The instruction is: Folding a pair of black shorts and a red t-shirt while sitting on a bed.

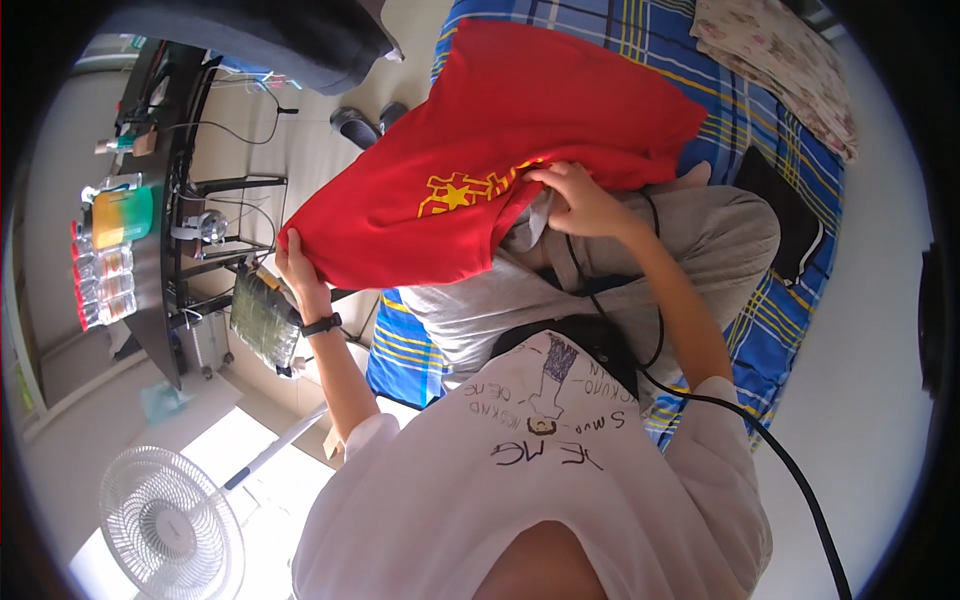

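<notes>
A red shirt (520, 110) with a yellow star emblem lies spread across my lap and the bed in front of me. My left hand (296, 270) grips its near left corner, fingers closed on the cloth. Farther right, my right hand (582, 200) pinches the shirt's near edge beside the yellow print. A pale grey-white patch of cloth (532, 222) shows under that edge, just left of my right hand. The shirt covers part of my crossed legs in grey trousers (690, 240).
I sit on a bed with a blue plaid sheet (810, 210). A folded floral cloth (775, 70) and a black cloth (785, 215) lie at right. A black cable (760, 430) crosses my right side. Bottles (105, 285) stand on the dark table at left, near a white fan (172, 530).
</notes>
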